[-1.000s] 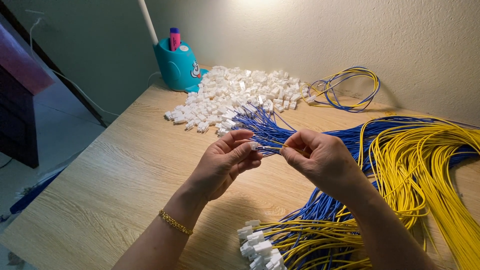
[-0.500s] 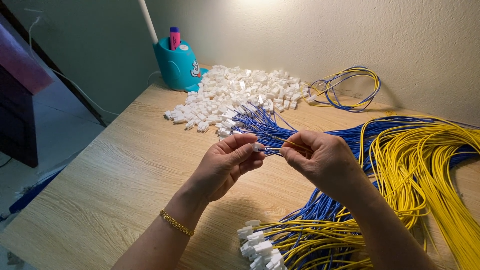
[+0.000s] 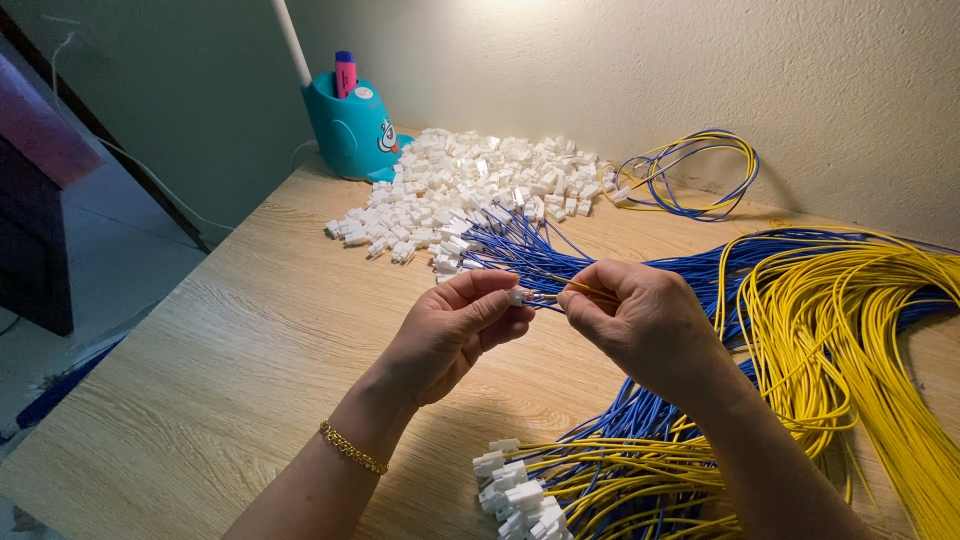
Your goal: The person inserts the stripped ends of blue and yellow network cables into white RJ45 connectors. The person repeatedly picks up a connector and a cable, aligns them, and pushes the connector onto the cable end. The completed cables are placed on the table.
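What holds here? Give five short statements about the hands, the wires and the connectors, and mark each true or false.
1. The left hand pinches a small white connector in its fingers. True.
2. The right hand holds a red wire. False: the wire at its fingers is yellow.
3. The pile of loose white connectors lies near the teal holder. True.
4. The wooden table bears only yellow wires. False: blue wires lie there too.
5. The left wrist wears a gold bracelet. True.
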